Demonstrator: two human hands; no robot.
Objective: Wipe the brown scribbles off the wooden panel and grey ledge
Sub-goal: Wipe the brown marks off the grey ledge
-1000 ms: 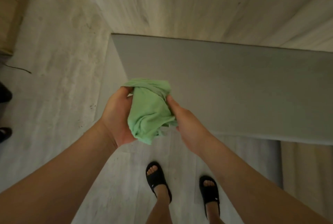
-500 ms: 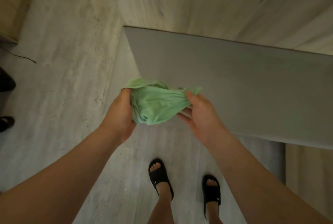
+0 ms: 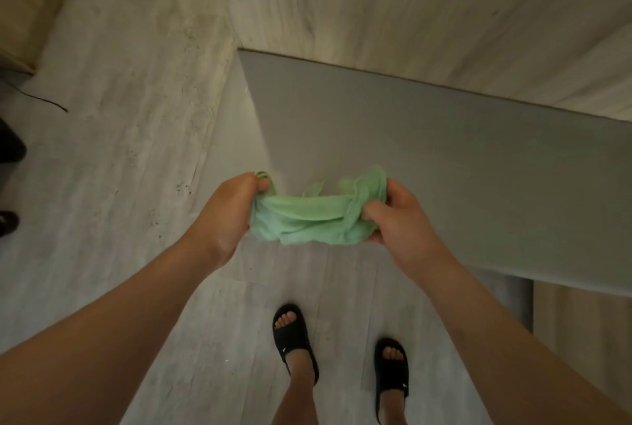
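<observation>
A light green cloth (image 3: 314, 219) is stretched between both hands above the near left part of the grey ledge (image 3: 461, 164). My left hand (image 3: 225, 216) grips its left end and my right hand (image 3: 400, 222) grips its right end. Behind the ledge rises the pale wooden panel (image 3: 393, 4). No brown scribbles show on the ledge or the panel in this view.
Pale wood-look floor (image 3: 119, 151) spreads to the left and below. My feet in black slides (image 3: 294, 339) stand close to the ledge's front edge. A dark shoe (image 3: 10, 147) and a thin cable (image 3: 44, 101) lie at the far left.
The hands have moved apart, pulling the bunched cloth out into a wider band. The view has shifted so the ledge's corner sits further right.
</observation>
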